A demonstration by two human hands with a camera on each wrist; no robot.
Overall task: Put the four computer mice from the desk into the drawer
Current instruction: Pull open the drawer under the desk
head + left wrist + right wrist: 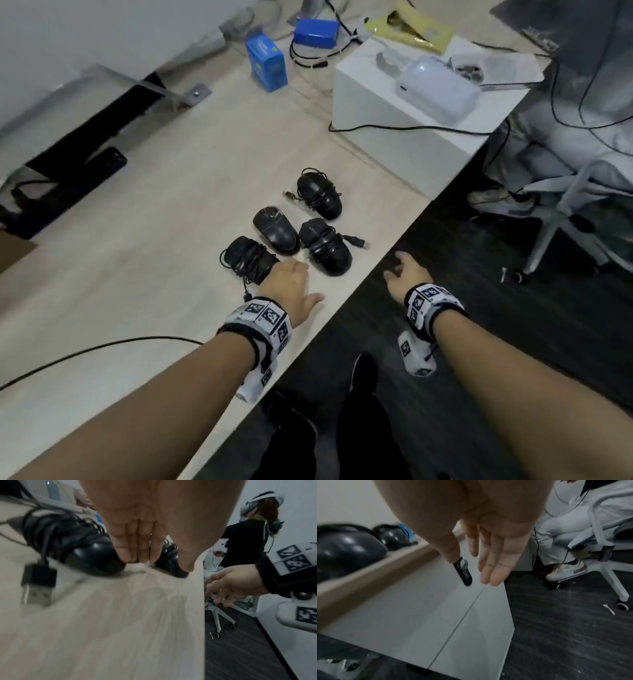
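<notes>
Four black computer mice with cords wound round them lie near the desk's front edge: the far mouse (320,195), the middle mouse (275,230), the right mouse (327,248) and the near-left mouse (248,258). My left hand (289,279) hangs over the desk between the near-left and right mice. Its straight fingers (137,547) point down beside the near-left mouse (92,555) and hold nothing. My right hand (404,270) is below the desk edge with its fingers (489,563) spread and empty. It faces the shut white drawer front (412,612), close to its black lock plate (464,572).
A white box (411,113) with a clear plastic device stands at the back right of the desk. Blue boxes (267,63) and cables lie behind, and a monitor foot (78,164) is at the left. An office chair (565,205) and a seated person are at the right.
</notes>
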